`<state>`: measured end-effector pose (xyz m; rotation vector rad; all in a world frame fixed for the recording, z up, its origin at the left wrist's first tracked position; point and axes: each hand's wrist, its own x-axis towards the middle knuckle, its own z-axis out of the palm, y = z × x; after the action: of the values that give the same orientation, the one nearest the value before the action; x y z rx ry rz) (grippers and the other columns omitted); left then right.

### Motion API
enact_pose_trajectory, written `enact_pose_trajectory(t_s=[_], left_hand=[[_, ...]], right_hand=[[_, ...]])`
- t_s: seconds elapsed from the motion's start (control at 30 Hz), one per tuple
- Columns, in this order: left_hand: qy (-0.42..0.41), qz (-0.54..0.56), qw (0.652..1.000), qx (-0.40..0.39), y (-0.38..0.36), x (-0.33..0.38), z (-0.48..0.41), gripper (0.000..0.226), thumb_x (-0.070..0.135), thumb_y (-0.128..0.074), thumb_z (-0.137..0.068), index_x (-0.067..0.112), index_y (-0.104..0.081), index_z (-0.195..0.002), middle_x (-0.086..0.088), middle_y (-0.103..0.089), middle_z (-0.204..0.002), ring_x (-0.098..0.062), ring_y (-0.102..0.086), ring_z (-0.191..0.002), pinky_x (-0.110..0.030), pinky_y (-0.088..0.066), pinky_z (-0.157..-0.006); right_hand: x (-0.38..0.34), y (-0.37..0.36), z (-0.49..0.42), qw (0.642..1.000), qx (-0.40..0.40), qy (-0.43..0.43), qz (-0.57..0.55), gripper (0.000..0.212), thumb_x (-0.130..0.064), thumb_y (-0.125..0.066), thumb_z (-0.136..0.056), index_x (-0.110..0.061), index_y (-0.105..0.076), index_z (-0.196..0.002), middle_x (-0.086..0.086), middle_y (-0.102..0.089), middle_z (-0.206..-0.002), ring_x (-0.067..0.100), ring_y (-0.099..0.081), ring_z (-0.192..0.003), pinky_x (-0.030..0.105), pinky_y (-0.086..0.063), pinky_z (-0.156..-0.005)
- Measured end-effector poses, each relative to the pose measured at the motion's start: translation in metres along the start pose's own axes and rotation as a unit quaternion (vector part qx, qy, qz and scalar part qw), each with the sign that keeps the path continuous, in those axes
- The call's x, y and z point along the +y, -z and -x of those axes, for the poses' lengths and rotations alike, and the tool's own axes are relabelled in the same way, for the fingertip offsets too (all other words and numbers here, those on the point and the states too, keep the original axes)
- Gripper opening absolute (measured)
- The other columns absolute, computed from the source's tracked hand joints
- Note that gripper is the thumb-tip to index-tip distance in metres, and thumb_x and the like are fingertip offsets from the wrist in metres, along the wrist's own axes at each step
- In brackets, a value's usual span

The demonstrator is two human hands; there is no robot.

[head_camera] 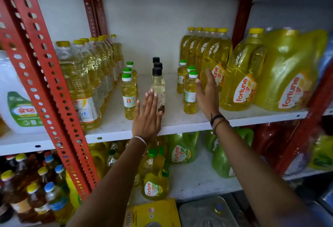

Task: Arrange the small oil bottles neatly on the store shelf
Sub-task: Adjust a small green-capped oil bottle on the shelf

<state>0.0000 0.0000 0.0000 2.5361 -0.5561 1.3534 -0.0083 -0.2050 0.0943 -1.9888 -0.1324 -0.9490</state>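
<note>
Resting flat, fingers spread, left hand (146,118) touches black-capped bottles (158,86) mid-shelf (180,120) | right hand (207,95) flat, empty, beside green-capped bottles (190,93) right of them | another green-capped row (128,95) left

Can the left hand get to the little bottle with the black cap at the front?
Probably yes. The left hand is open, flat, right in front of the front small clear black-capped bottle, its fingertips already at the label. Nothing stands between them; the small yellow green-capped bottle stands off to the left.
</note>
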Motion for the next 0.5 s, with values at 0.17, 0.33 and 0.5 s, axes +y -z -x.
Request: enact_pose_trajectory(t_s=[0.17,0.33,0.5], left_hand=[[0.001,-0.022,1.000,-0.007,-0.003,0.001,0.002,0.062,0.034,-0.026,-0.097,0.007,-0.013,-0.150,-0.009,-0.010,-0.158,-0.017,0.000,-0.147,-0.047,-0.006,-0.116],[0.001,-0.027,0.999,-0.021,-0.001,0.000,0.002,0.061,0.035,-0.024,-0.098,0.007,-0.012,-0.150,-0.008,-0.010,-0.158,-0.018,-0.001,-0.147,-0.047,-0.007,-0.117],[0.009,-0.028,0.999,-0.031,0.000,0.001,0.001,0.062,0.036,-0.024,-0.097,0.007,-0.012,-0.150,-0.008,-0.009,-0.158,-0.017,-0.001,-0.147,-0.045,-0.004,-0.117]], right_hand=[[0.010,0.004,-0.027,0.984,-0.113,-0.069,-0.117,0.055,-0.021,-0.056,-0.091,-0.012,-0.031,-0.139,0.011,-0.047,-0.141,0.021,-0.046,-0.128,0.036,-0.042,-0.103],[0.014,0.003,-0.039,0.983,-0.137,-0.069,-0.100,0.047,-0.018,-0.062,-0.086,-0.011,-0.046,-0.130,0.011,-0.061,-0.122,0.023,-0.056,-0.114,0.039,-0.045,-0.096],[0.018,0.002,-0.045,0.992,-0.112,-0.046,-0.022,0.040,-0.032,-0.069,-0.080,-0.015,-0.059,-0.115,0.003,-0.062,-0.111,0.017,-0.057,-0.098,0.029,-0.043,-0.079]])
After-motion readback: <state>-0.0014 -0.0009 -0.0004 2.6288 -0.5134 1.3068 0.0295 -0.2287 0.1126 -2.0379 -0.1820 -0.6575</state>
